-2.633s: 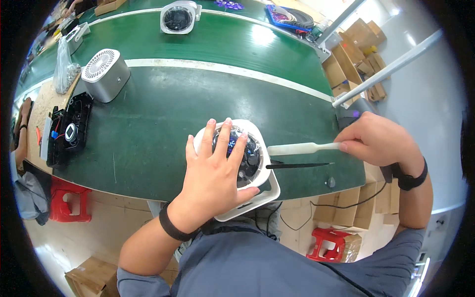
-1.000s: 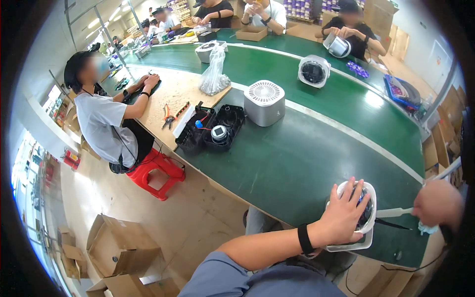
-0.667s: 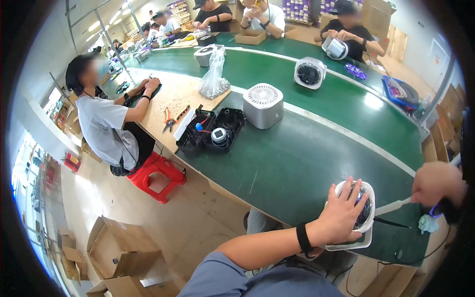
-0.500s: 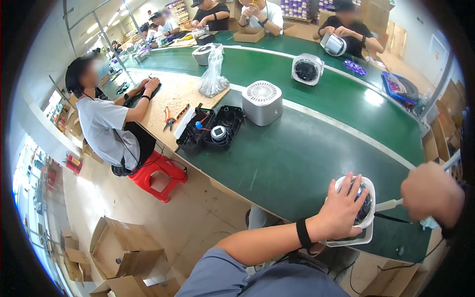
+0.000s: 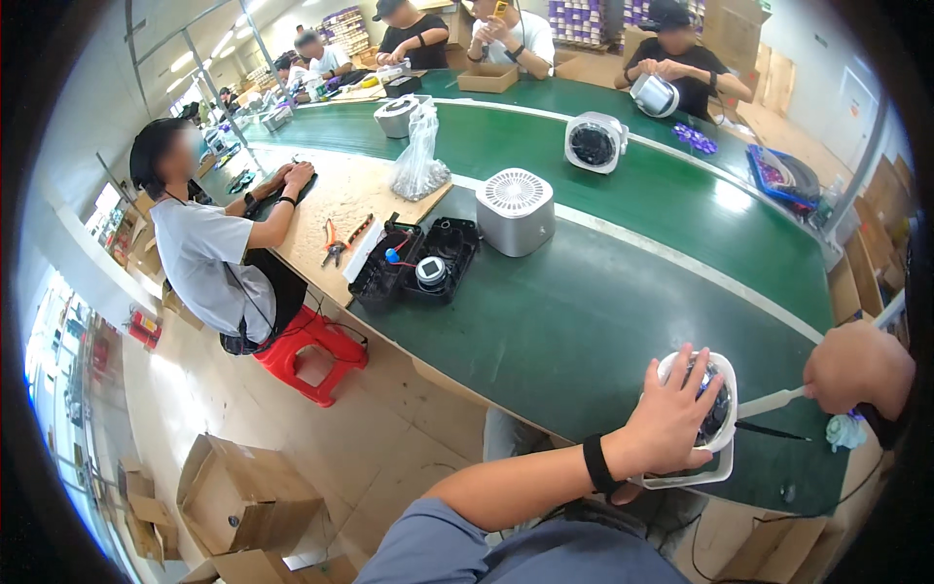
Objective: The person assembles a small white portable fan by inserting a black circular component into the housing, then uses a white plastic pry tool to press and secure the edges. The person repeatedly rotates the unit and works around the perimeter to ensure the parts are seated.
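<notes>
Right hand (image 5: 861,372), gripping the white tool (image 5: 773,402), has drawn outward while left hand (image 5: 666,423) stays spread on white housing (image 5: 731,389).

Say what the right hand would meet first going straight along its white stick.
Probably the white case under the left hand; the white stick seems to reach its rim, though depth is unclear.

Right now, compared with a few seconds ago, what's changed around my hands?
Your view has swung left, bringing a seated person into fuller sight and shifting the white housing toward the lower right. The flat white tool's outer end has swung away from the black strip. Your left hand still rests on the housing; your right hand still grips the tool.
</notes>
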Tool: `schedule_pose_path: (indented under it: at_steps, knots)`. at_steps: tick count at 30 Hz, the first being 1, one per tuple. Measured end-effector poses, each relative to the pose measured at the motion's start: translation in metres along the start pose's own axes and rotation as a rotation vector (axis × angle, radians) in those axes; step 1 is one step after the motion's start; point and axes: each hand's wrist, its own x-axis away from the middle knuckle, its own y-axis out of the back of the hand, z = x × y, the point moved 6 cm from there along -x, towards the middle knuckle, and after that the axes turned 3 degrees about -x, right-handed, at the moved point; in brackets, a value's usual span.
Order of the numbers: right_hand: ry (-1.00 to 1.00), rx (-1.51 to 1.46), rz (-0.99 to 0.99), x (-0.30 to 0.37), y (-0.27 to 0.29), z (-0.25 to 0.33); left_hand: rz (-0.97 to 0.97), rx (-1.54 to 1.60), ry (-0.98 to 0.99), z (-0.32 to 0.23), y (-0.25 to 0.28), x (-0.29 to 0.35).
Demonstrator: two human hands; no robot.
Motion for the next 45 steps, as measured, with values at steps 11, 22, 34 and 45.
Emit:
schedule_pose_path:
  at_steps: [11,22,34,45]
  knots:
    - [-0.01,0.118,0.032,-0.013,-0.007,-0.005,0.042,0.023,0.007,0.001,-0.002,-0.003]
    - [0.403,-0.306,0.142,-0.001,-0.051,-0.024,0.274,0.01,0.113,-0.008,0.012,-0.021]
    - [0.285,-0.322,0.088,-0.018,-0.007,-0.009,0.22,0.062,0.233,-0.013,0.006,-0.023]
    - [0.391,-0.264,0.153,-0.011,0.023,0.012,0.274,0.004,0.253,-0.011,0.015,-0.02]
